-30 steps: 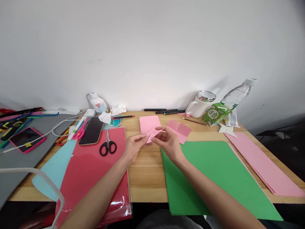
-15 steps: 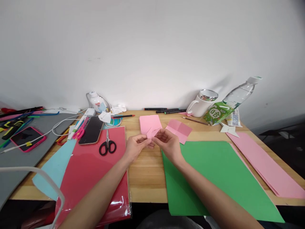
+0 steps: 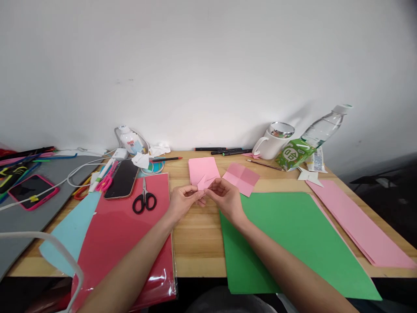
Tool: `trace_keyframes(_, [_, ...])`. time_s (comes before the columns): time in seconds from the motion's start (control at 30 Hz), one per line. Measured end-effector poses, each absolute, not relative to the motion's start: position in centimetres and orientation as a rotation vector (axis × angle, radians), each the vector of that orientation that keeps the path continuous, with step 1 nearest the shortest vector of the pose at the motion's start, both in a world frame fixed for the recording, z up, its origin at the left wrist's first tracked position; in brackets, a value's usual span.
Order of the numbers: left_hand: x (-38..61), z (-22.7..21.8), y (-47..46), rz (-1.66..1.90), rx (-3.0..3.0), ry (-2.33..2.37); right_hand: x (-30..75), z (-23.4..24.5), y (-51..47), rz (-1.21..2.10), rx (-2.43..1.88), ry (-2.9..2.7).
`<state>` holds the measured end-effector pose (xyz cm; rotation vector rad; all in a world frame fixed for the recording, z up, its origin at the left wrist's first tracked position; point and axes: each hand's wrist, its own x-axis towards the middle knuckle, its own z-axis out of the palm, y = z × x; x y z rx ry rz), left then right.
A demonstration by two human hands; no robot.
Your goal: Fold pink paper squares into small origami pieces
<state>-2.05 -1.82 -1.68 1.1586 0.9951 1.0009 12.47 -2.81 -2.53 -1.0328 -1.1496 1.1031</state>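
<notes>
Both my hands meet above the wooden table [image 3: 195, 234], pinching a small folded pink paper piece [image 3: 204, 182] between them. My left hand [image 3: 184, 202] grips its left end with thumb and fingers closed. My right hand [image 3: 226, 198] pinches its right end, fingers curled. Just behind the piece lies a stack of small pink paper squares [image 3: 202, 168], and to the right a creased pink square [image 3: 241, 178].
Black scissors [image 3: 144, 201] lie on red sheets [image 3: 130, 234] at left, beside a phone [image 3: 122, 179] and cables. A green sheet [image 3: 293, 239] and pink sheets [image 3: 355, 226] are at right. A mug [image 3: 275, 141], bottle [image 3: 321, 128] and pens [image 3: 228, 151] stand by the wall.
The hands have drawn closer together and lowered the pink piece slightly; it looks more folded and smaller between the fingers.
</notes>
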Motion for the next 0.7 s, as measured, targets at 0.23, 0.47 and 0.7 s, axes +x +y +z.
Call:
trace_keyframes(0.23, [-2.2, -1.6, -1.9, 0.926, 1.241, 0.989, 13.4, -1.4, -2.3, 1.375, -1.072, -1.147])
trace_keyframes(0.47, [-2.0, -1.7, -1.8, 0.984, 1.173, 0.982, 14.4, -1.4, -1.9, 1.237, -1.214, -1.138])
trace_keyframes(0.7, [-2.1, -2.1, -1.5, 1.079, 1.092, 1.033, 15.1, -1.3, -2.1, 1.274, -1.100, -1.156])
